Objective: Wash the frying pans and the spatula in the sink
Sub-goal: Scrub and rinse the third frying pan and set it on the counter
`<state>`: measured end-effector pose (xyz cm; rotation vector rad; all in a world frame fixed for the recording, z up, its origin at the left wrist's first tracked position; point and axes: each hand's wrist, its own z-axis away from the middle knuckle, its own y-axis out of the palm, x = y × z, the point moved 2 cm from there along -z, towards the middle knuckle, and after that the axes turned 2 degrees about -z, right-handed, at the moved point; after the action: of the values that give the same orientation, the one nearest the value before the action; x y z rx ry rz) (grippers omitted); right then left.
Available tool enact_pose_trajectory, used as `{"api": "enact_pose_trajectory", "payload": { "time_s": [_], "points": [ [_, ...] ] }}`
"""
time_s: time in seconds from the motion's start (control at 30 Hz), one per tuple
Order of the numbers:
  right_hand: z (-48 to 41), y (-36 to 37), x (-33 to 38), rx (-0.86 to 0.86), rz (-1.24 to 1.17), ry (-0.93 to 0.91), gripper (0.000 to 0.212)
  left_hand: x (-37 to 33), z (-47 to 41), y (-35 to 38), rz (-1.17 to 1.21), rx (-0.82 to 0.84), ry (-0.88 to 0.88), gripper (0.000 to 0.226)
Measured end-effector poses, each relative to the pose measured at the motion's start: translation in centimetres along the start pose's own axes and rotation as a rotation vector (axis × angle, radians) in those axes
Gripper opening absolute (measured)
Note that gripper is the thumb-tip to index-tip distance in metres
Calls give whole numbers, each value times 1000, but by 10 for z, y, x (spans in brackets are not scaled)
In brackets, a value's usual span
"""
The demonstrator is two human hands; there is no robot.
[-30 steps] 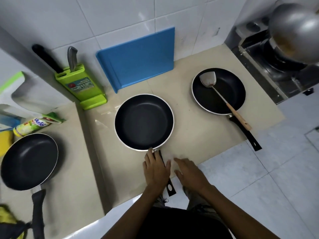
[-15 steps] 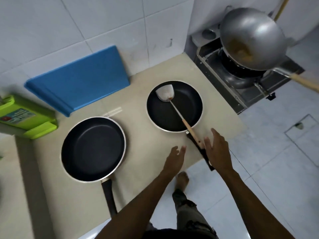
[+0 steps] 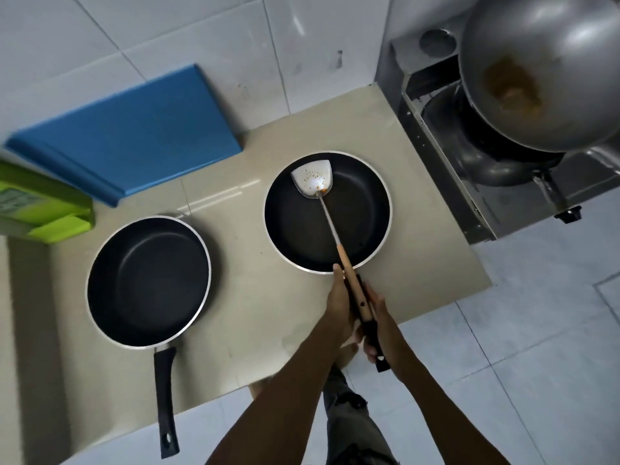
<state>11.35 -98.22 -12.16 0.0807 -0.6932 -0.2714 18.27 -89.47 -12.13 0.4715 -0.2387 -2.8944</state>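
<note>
counter (image 3: 241, 297): two black pans. left pan (image 3: 147, 280) lies untouched. right pan (image 3: 327, 211) holds spatula (image 3: 330, 223), blade inside, shaft over its handle. left hand (image 3: 340, 305) and right hand (image 3: 380, 322) grip that handle from both sides.

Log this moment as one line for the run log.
stage: pickup | both hands, left and right, at right pan handle | spatula in pan | left pan untouched

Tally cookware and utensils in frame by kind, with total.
Frying pans: 2, left pan and right pan
Spatula: 1, spatula lying in the right pan
Wok: 1, wok on the stove
Cutting board: 1, blue board
Total: 5
</note>
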Motion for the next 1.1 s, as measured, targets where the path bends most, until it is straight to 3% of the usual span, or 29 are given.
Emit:
{"api": "enact_pose_trajectory", "payload": {
  "time_s": [0.1,0.27,0.4,0.5,0.53,0.63,0.7,0.77,0.8,0.87,0.97,1.1],
  "points": [
    [5,0,-6,-109,112,-4,56,-2,0,6,102,-56,-11,55],
    [26,17,-9,-189,395,-189,42,4,17,6,127,-95,-2,56],
    [47,41,-5,-169,419,-207,56,4,50,-11,126,-28,99,61],
    [67,68,-6,-127,418,-263,94,1,87,-40,134,-11,211,62],
    [77,78,-9,-106,438,-283,92,-1,101,-54,153,-11,250,63],
    [102,148,-5,-93,561,-356,41,-12,139,-105,242,-47,361,61],
    [123,191,-4,-71,541,-324,46,-20,162,-147,255,-123,426,55],
    [138,246,-13,96,561,-404,76,-23,184,-200,287,-183,503,53],
    [146,268,-21,92,584,-406,94,-23,195,-228,311,-205,545,54],
    [161,306,-44,147,649,-294,115,-20,218,-285,374,-241,594,57],
    [196,391,-81,243,734,-462,67,-7,250,-378,436,-282,643,63],
    [235,484,-136,405,766,-466,64,18,289,-493,480,-449,653,63]
  ]
}}
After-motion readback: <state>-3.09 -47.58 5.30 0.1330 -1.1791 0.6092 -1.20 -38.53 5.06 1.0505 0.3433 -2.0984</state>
